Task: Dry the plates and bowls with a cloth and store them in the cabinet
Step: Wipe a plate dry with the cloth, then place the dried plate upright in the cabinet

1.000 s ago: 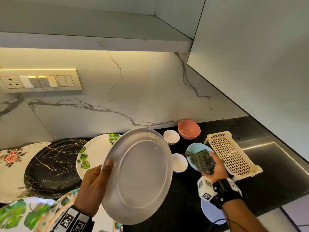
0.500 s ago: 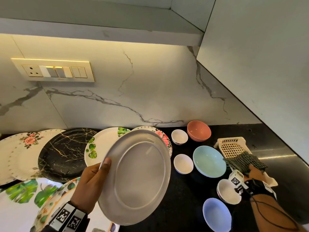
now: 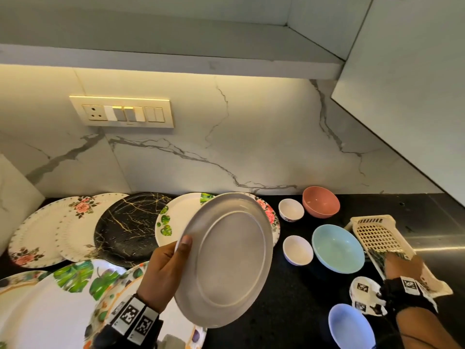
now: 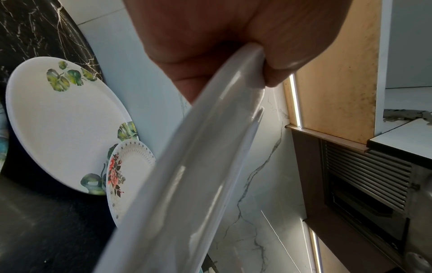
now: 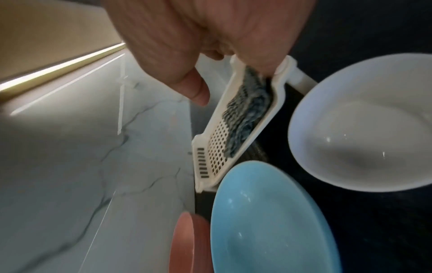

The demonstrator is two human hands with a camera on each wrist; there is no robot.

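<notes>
My left hand (image 3: 182, 248) grips a plain grey plate (image 3: 231, 260) by its left rim, thumb on the face, tilted above the counter. In the left wrist view the hand (image 4: 233, 46) clamps the plate's (image 4: 198, 166) edge. My right hand (image 3: 398, 267) is low over a cream slotted tray (image 3: 375, 230) at the right. The checked cloth (image 3: 377, 256) lies in that tray. In the right wrist view the cloth (image 5: 247, 114) lies flat on the tray (image 5: 210, 157); the hand's (image 5: 233, 55) fingers touch its near end and the thumb hangs free.
Patterned plates lean on the marble wall: floral (image 3: 45, 235), black marbled (image 3: 125, 227), leaf-printed (image 3: 178, 217). A teal bowl (image 3: 338, 248), a pink bowl (image 3: 320, 201), two small white bowls (image 3: 291, 210) and a lilac bowl (image 3: 349, 326) stand on the black counter. An open cabinet shelf (image 3: 176, 69) is overhead.
My right hand has carried the cloth right and down, from in front of the teal bowl to the cream tray, where the cloth now lies. The left hand keeps holding the grey plate.
</notes>
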